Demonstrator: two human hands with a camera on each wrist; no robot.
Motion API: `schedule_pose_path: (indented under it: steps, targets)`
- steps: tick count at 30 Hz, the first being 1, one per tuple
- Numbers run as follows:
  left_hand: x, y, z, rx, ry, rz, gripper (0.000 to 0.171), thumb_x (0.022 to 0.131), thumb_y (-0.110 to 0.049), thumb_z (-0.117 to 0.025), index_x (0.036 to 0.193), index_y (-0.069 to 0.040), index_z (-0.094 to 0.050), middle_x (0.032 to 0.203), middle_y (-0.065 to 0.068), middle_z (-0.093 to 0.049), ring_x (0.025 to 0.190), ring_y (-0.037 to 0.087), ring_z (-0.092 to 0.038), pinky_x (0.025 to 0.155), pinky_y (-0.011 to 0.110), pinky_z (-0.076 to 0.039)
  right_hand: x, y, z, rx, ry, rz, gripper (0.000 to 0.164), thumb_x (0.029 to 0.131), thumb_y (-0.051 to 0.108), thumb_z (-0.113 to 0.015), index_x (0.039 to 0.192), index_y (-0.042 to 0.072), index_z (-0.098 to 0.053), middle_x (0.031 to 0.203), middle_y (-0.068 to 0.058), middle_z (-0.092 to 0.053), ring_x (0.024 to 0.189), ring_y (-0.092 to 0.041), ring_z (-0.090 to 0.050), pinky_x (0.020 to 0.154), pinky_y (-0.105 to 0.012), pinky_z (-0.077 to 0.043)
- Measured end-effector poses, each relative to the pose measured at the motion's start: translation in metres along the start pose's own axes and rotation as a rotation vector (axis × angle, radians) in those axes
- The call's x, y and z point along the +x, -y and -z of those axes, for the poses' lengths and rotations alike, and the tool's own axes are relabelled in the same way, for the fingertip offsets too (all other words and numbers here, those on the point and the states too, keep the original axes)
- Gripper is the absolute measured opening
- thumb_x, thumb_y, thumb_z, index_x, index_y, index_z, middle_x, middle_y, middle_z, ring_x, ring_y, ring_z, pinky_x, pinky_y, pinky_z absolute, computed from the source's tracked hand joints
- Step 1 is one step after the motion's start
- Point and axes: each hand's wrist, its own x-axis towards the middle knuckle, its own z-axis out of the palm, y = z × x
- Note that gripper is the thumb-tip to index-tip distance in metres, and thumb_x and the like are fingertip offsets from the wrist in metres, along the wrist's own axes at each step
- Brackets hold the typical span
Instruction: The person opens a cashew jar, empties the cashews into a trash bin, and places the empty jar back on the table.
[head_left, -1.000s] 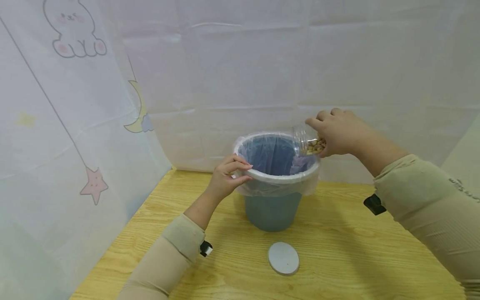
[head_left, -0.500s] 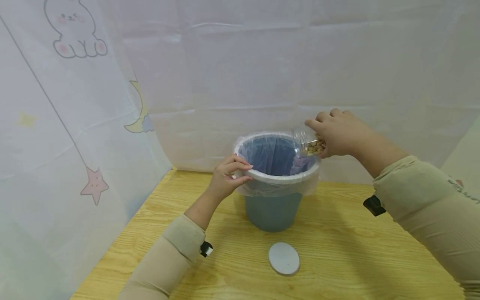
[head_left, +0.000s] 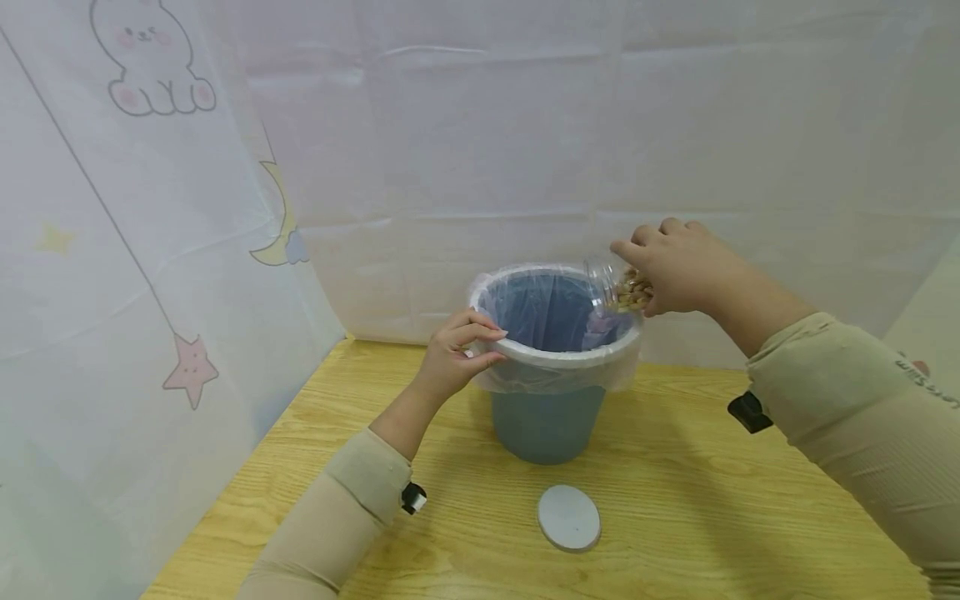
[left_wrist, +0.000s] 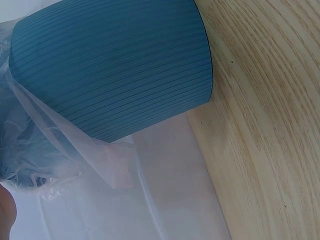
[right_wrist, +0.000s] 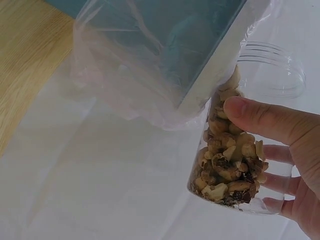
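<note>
Jar: clear cylindrical jar (head_left: 607, 287), glass or plastic, tipped on its side at the bin's right edge, mouth leftward; rim contact unclear.
Contents: brown nut-like pieces (right_wrist: 227, 160), settled along the jar's lower side.
Right hand (head_left: 678, 267): grip clamped round the jar's body, probably to keep the mouth unobstructed.
Bin: blue ribbed round bin (head_left: 549, 429), upright; translucent pinkish plastic liner (head_left: 555, 382) folded over its rim, presumably to stay put.
Left hand (head_left: 459, 343): thumb and fingers pinching the near-left rim, likely steadying it.
Near side: flat white disc (head_left: 569, 517) on yellowish wooden worktop (head_left: 675, 517), apart from bin.
</note>
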Motion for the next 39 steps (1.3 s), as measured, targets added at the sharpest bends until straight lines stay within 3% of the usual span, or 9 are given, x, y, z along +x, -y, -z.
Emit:
schedule_pose_path:
  steps: [10, 19, 39]
  targets:
    - [0.0, 0.0, 0.0, 0.0, 0.003, -0.001, 0.029, 0.061, 0.012, -0.077, 0.087, 0.006, -0.067, 0.088, 0.017, -0.058, 0.084, 0.027, -0.055, 0.074, 0.028, -0.049, -0.001, -0.001, -0.003, -0.013, -0.002, 0.005, 0.096, 0.062, 0.039, -0.083, 0.139, 0.006, -0.035, 0.123, -0.022, -0.045, 0.105, -0.048, -0.043, 0.083, -0.059, -0.038]
    - [-0.012, 0.03, -0.004, -0.008, 0.003, 0.019, 0.03, 0.063, 0.004, -0.079, 0.091, -0.002, -0.07, 0.092, 0.011, -0.059, 0.088, 0.023, -0.055, 0.076, 0.029, -0.048, -0.001, -0.003, -0.002, -0.017, -0.021, 0.009, 0.095, 0.061, 0.038, -0.083, 0.138, 0.006, -0.036, 0.122, -0.022, -0.046, 0.104, -0.048, -0.044, 0.082, -0.059, -0.039]
    - [-0.012, 0.03, -0.003, -0.024, 0.014, 0.039, 0.027, 0.067, 0.0, -0.078, 0.092, -0.003, -0.07, 0.093, 0.006, -0.06, 0.09, 0.019, -0.055, 0.077, 0.029, -0.049, 0.0, -0.002, -0.003, -0.058, -0.024, 0.026, 0.097, 0.06, 0.038, -0.084, 0.137, 0.006, -0.036, 0.122, -0.022, -0.046, 0.104, -0.048, -0.044, 0.082, -0.06, -0.038]
